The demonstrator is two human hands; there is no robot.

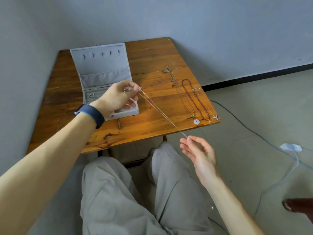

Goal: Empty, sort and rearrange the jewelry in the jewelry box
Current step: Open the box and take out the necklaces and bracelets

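My left hand (116,97) pinches one end of a thin chain (163,113); my right hand (199,151) pinches the other, above the counter (152,61).

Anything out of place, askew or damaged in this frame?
Nothing spilled or tangled. Three necklaces lie straight, side by side, though their pendants sit close to the table's front edge. The wood shows a worn crack near their upper ends.

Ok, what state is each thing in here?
jewelry box: open, lid up.
thin chain: taut between both hands.
left hand: pinching one chain end.
right hand: pinching the other end.
disc-pendant necklace: laid straight on the table.
red bead necklace: laid straight beside it.
silver necklace: laid straight, nearest the table's edge.
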